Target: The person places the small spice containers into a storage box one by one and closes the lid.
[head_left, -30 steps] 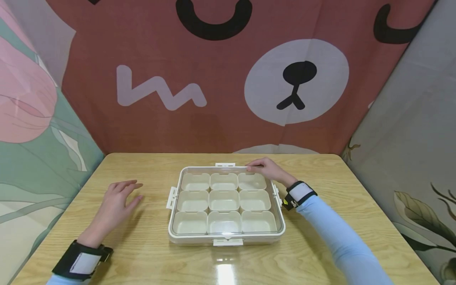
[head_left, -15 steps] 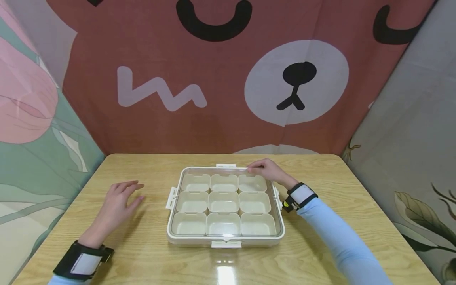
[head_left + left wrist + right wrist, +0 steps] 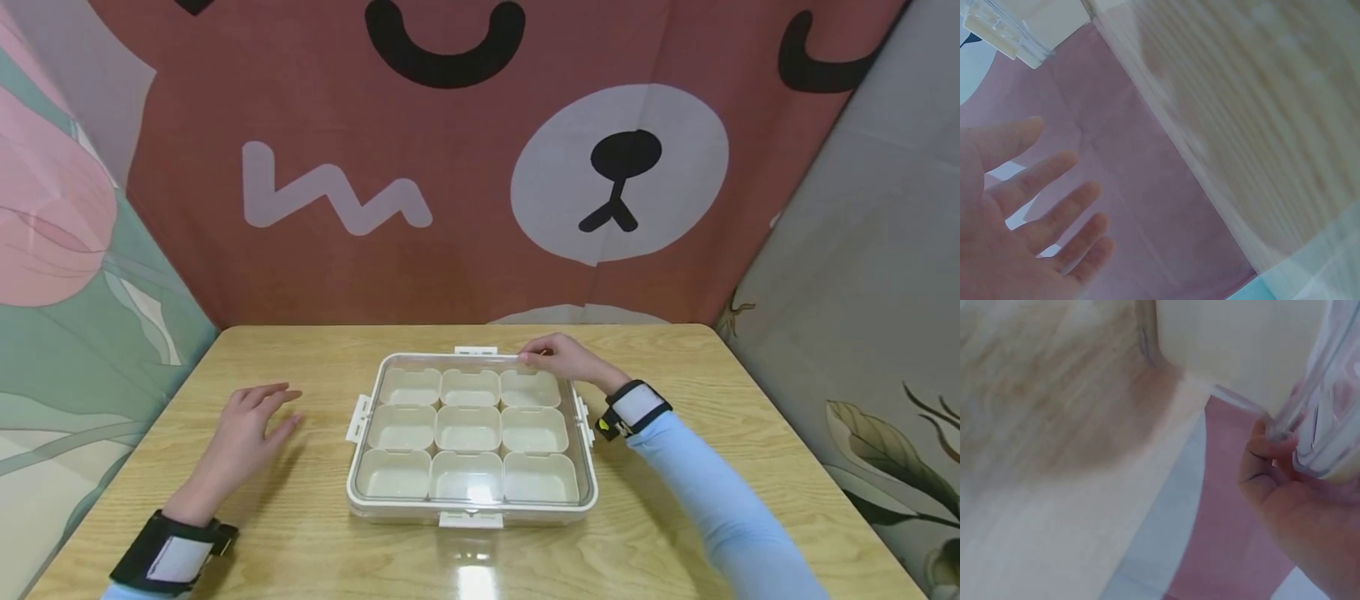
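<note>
A cream lidded storage box (image 3: 472, 514) lies on the table, slightly left of my right arm. Under its clear lid (image 3: 467, 362), several small cream cups (image 3: 468, 429) stand in rows. White clips (image 3: 358, 418) stick out from its sides. My right hand (image 3: 564, 357) pinches the box's back rim near the far right corner. In the right wrist view, the curled fingers (image 3: 1263, 453) of that hand meet the box's clear edge. My left hand (image 3: 251, 437) hovers left of the box, fingers spread and touching nothing; the left wrist view shows its palm (image 3: 997, 250).
The wooden table (image 3: 315, 533) ends at a reddish bear-print cloth (image 3: 337, 275) behind the box. Patterned cloths hang along the left (image 3: 157, 275) and right (image 3: 832, 317) sides.
The box has shifted slightly toward me, with my right hand staying on its back rim. My left hand has hardly moved.
</note>
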A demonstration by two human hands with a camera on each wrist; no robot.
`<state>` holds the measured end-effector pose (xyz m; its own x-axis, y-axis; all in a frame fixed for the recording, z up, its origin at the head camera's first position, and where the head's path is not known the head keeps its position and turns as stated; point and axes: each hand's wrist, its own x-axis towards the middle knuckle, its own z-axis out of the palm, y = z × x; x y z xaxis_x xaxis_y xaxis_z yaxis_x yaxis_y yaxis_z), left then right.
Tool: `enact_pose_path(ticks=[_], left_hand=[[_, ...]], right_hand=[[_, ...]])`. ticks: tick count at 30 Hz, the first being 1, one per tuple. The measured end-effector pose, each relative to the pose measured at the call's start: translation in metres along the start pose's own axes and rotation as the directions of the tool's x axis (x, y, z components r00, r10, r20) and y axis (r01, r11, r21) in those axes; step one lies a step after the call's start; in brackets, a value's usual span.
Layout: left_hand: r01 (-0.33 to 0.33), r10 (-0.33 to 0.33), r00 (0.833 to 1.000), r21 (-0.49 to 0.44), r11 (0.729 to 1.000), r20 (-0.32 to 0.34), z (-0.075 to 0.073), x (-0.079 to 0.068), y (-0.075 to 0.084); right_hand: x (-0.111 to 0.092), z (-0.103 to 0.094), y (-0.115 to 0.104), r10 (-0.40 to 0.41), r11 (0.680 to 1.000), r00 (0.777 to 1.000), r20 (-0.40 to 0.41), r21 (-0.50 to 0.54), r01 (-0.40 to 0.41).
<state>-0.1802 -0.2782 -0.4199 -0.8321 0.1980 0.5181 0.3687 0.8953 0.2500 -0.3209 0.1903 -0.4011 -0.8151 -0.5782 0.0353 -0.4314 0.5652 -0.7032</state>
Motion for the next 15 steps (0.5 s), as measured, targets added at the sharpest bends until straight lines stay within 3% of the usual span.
enact_pose_path(ticks=[7, 15], left_hand=[[0.023, -0.023, 1.0, 0.005, 1.0, 0.006, -0.0006, -0.0016, -0.0012], [0.033, -0.034, 0.999, 0.007, 0.999, 0.03, 0.0002, -0.0005, -0.0005]], right_hand=[[0.0015, -0.0081, -0.0065, -0.036, 0.997, 0.999, 0.038, -0.066, 0.038], [0.0065, -0.0046, -0.0014, 0.044, 0.998, 0.997, 0.062, 0.041, -0.047]])
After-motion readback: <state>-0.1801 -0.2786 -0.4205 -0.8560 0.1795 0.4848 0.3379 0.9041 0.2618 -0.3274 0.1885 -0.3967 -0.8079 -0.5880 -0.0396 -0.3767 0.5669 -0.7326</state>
